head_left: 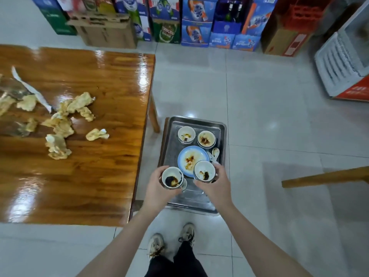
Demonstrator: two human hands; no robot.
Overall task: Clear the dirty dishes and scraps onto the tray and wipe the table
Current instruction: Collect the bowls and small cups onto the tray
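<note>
— Where are the hands?

— Both are over the near end of the metal tray (169, 140). The left hand (157, 184) has its fingers curled round a small bowl (172, 178) with a dark pool of sauce in the bottom. The right hand (214, 182) grips a second bowl (204, 170), streaked with the same dark sauce, from its right side.

— Are those bowls set down?

— I cannot tell; the hands cover their bases. The second bowl overlaps the near rim of the blue-edged plate (192, 158), which lies in the middle of the tray, smeared with orange and brown.

— What else is on the tray?

— Two more dirty bowls side by side at the far end, one to the left (186, 133) and one to the right (206, 139), and a white spoon (215, 152) just right of the plate.

— And the tray itself?

— It lies low, just beside the right edge of the wooden table (89, 176), over the tiled floor (whatever bears it is hidden underneath).

— The table?

— Glossy and not yet cleared. Crumpled, greasy napkins (60, 124) lie scattered over its left half, and a white paper strip (30, 88) lies at a slant beside them.

— Anything around?

— Stacked drink cartons (199, 27) along the far wall, a white appliance (343, 62) at the right, a wooden bench edge (329, 176) near it, and the person's worn shoes (156, 244) below the arms.
</note>
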